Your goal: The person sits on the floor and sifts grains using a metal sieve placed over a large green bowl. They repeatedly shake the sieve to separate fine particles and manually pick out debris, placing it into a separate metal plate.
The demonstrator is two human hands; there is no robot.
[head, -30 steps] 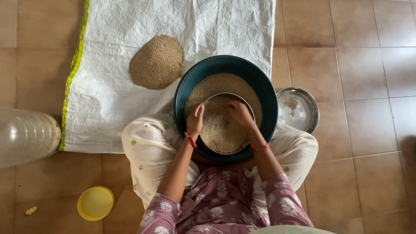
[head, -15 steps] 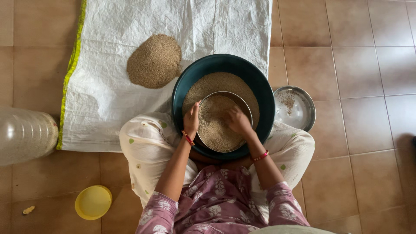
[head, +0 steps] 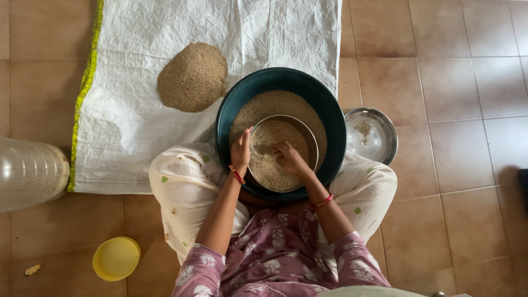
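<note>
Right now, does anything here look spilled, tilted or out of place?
Little stands out. A small pale scrap lies alone on the floor tiles near the yellow lid. The grain heap sits tidy on the white sack, and both hands are inside the sieve.

Clear plastic jar (head: 27, 173) cut off at left edge. White sack (head: 181, 66) cropped at top. Right hand (head: 290, 159) fingertips buried in grain, grip unreadable. Sieve (head: 308, 135) near rim partly hidden under left hand (head: 241, 153). Dark object (head: 522, 190) clipped at right edge, unidentifiable.
</note>
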